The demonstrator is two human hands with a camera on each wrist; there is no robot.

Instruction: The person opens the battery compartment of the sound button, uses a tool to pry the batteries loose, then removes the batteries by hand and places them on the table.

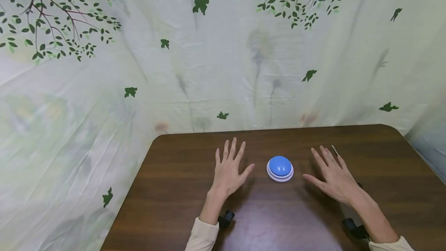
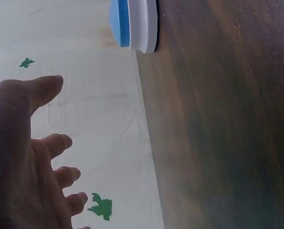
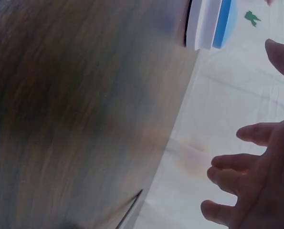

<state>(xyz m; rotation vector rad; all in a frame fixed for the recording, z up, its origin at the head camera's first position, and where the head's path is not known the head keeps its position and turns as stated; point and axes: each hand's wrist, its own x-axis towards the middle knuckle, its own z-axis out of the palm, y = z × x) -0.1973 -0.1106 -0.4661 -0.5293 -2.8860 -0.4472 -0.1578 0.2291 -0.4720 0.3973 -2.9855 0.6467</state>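
Note:
A round push button (image 1: 280,166) with a blue dome and a white base stands on the brown table between the two hands. My left hand (image 1: 228,173) is held over the table to its left, fingers spread and nothing in them. On the other side, my right hand (image 1: 332,177) is also raised with its fingers extended, holding nothing. Beyond the right fingers shows the tip of a thin, pale rod (image 1: 335,150); the hand hides much of it. The right wrist view shows this slender rod (image 3: 130,209) low on the tabletop, below the fingers.
The wooden table (image 1: 188,165) has rounded far corners. Behind it and along the left hangs a pale curtain (image 1: 223,69) printed with branches and green leaves. Each wrist wears a dark camera, the left one (image 1: 226,219) and the right one (image 1: 354,228).

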